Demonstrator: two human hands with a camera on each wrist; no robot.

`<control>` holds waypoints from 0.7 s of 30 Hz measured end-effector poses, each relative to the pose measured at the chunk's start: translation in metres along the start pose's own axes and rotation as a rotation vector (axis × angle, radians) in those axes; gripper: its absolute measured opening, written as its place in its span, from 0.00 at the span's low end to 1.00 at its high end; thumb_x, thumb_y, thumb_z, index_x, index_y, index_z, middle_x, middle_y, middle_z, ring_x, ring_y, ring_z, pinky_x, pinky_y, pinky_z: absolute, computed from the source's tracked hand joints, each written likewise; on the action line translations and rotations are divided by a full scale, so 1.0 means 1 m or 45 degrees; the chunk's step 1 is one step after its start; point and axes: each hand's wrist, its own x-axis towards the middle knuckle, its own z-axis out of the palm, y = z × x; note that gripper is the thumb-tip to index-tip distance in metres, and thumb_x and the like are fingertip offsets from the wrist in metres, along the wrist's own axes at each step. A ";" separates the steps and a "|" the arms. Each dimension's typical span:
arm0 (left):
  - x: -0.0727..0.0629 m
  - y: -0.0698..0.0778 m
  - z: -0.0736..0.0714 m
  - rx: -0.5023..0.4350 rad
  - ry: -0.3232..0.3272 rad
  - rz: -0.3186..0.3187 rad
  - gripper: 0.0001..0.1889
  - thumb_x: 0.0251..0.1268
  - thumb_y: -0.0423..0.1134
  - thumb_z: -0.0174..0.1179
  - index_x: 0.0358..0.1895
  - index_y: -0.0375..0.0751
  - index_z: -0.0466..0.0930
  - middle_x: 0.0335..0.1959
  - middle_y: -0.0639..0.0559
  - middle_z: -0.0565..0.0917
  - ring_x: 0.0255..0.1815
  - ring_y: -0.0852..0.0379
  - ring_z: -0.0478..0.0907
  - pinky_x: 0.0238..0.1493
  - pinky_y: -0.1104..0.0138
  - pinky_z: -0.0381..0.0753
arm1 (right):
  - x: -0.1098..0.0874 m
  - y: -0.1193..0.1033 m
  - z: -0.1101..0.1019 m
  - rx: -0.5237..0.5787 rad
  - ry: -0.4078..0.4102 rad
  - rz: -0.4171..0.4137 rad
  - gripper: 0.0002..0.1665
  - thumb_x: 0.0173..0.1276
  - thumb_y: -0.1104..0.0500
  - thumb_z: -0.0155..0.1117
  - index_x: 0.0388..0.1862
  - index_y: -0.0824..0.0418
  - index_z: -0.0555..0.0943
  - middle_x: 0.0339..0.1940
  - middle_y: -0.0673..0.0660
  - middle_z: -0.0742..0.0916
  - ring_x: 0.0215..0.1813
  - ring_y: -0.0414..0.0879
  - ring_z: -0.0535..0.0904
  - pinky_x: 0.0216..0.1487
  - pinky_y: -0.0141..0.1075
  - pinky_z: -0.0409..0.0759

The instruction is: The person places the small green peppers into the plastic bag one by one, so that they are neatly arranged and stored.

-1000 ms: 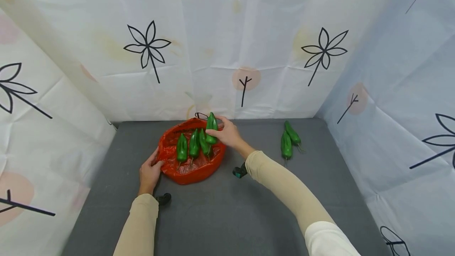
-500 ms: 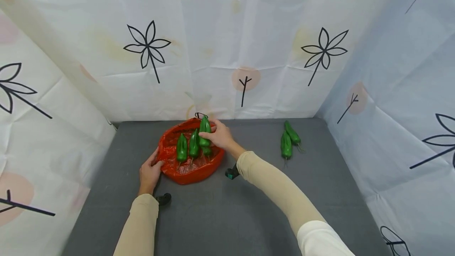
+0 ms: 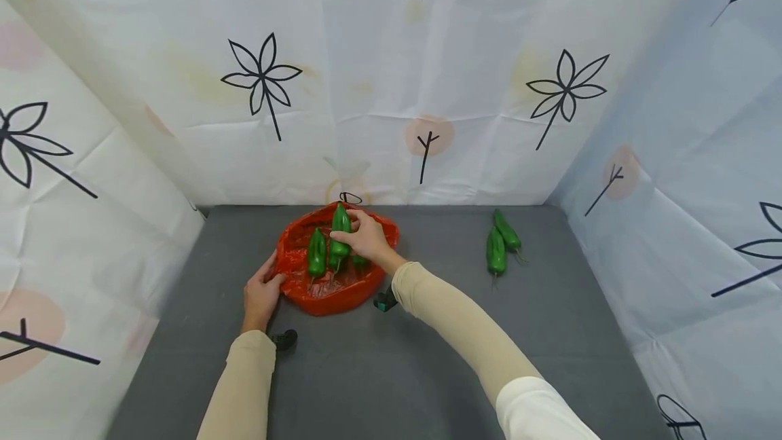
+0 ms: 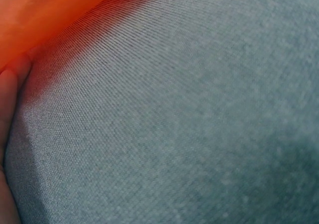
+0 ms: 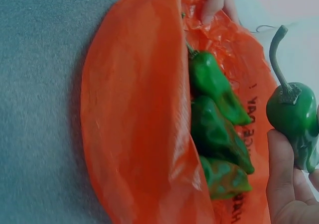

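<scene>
The right hand (image 3: 365,236) pinches one glossy elongated green pepper (image 3: 341,220) between thumb and fingers above the round red plastic bag (image 3: 324,305), long axis directed away from the person, while the left hand (image 3: 261,296) grips the bag's left rim.

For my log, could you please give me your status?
Right hand pinching green pepper above red plastic bag; left hand holding bag's rim; two green peppers on table; no obstacle visible.
</scene>
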 end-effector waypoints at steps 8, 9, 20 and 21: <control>0.001 0.000 0.000 0.015 0.015 0.003 0.31 0.74 0.43 0.54 0.75 0.76 0.63 0.76 0.48 0.73 0.77 0.46 0.68 0.78 0.46 0.65 | 0.008 0.003 0.013 0.000 0.003 0.050 0.45 0.67 0.48 0.73 0.79 0.55 0.65 0.58 0.65 0.83 0.35 0.48 0.88 0.48 0.55 0.88; 0.001 -0.001 0.000 0.017 0.020 0.003 0.31 0.73 0.43 0.54 0.75 0.76 0.63 0.75 0.48 0.73 0.77 0.46 0.68 0.78 0.46 0.65 | 0.009 0.004 0.015 0.003 0.005 0.054 0.45 0.67 0.48 0.73 0.79 0.55 0.65 0.58 0.66 0.83 0.34 0.48 0.88 0.48 0.55 0.88; 0.004 -0.002 -0.001 0.004 0.021 0.001 0.31 0.73 0.43 0.55 0.74 0.78 0.64 0.75 0.48 0.74 0.77 0.47 0.68 0.78 0.46 0.64 | 0.014 0.006 0.029 -0.022 0.028 0.082 0.43 0.68 0.49 0.71 0.78 0.56 0.66 0.58 0.64 0.83 0.45 0.50 0.87 0.46 0.51 0.89; 0.004 -0.002 -0.001 0.003 0.019 0.001 0.31 0.73 0.43 0.55 0.74 0.78 0.64 0.75 0.48 0.74 0.77 0.47 0.68 0.78 0.47 0.65 | 0.014 0.006 0.030 -0.035 0.028 0.083 0.43 0.68 0.49 0.71 0.78 0.56 0.66 0.58 0.64 0.83 0.45 0.51 0.87 0.45 0.50 0.89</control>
